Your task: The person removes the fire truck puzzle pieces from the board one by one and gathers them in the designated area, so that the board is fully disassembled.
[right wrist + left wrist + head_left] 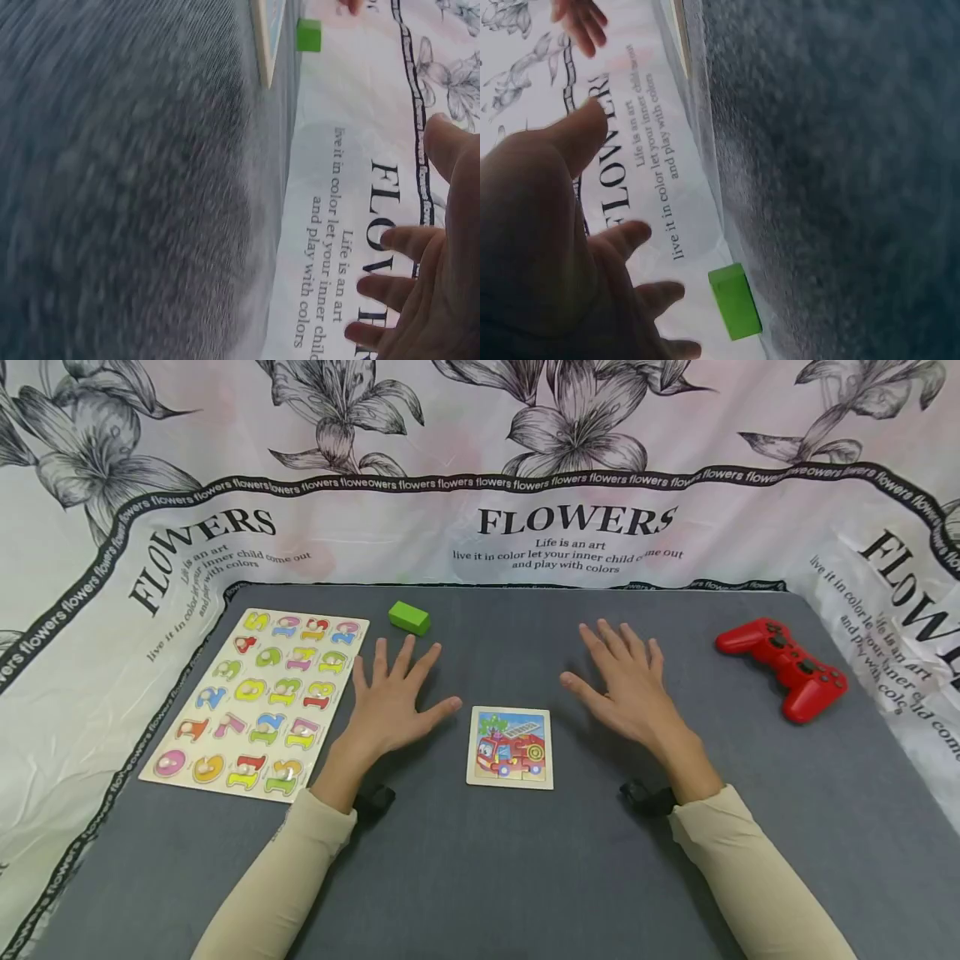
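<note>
Fingers spread wide, my left hand [392, 706] hovers over the grey table between a number puzzle board [255, 706] and a small fire truck jigsaw puzzle [510, 748]. It holds nothing. A green block [409, 617] lies just beyond its fingertips; the left wrist view shows the same block [735, 301] past the fingers. My right hand [626, 693], also spread and holding nothing, is to the right of the jigsaw. The truck picture sits in a square wooden frame. Colourful numerals fill the board in rows.
A red game controller [783, 668] lies at the right side of the table. Behind and around the grey tabletop [510, 868] runs a white sheet [390, 535] printed with flowers and lettering. Each wrist wears a dark strap.
</note>
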The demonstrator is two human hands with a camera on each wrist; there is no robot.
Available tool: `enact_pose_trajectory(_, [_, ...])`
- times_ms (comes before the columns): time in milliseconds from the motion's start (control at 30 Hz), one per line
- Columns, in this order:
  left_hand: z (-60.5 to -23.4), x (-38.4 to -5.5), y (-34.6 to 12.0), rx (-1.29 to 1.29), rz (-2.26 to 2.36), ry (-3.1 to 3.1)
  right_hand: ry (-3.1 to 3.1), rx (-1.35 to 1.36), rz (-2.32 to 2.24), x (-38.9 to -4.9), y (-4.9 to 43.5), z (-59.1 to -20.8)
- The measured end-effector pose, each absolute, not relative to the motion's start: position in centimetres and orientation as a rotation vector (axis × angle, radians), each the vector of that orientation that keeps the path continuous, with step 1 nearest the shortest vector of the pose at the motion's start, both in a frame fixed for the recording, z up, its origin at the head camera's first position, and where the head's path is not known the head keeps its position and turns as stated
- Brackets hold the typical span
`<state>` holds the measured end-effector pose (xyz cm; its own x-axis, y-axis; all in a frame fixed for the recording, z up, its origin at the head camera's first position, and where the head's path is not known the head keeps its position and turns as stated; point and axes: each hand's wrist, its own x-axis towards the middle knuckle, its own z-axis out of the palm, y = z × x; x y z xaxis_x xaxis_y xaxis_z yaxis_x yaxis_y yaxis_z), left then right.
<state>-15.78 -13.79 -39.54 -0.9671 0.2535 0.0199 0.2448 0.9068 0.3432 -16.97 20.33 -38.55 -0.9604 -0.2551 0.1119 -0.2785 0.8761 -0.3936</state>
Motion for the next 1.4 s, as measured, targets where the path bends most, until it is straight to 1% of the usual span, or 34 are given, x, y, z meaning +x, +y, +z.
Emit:
enact_pose_trajectory(333, [-39.8, -15.2, -13.0, 0.572, 0.562, 2.776, -2.965, 0.783, 0.839, -17.1, 18.2, -39.0])
enact_pose_trajectory(733, [-41.1, -15.0, -12.8, 0.688, 0.564, 2.672, -2.981, 1.052, 0.995, -17.2, 15.4, -39.9])
enact_pose_trajectory(967, [-41.4, -14.9, -12.8, 0.699, 0.572, 2.680, -2.971, 1.091, 1.063, -17.3, 14.3, -40.3])
enact_pose_trajectory(1400, [-41.7, -14.9, -12.9, 0.701, 0.590, 2.690, -2.963, 0.991, 1.068, -17.7, 14.1, -41.2])
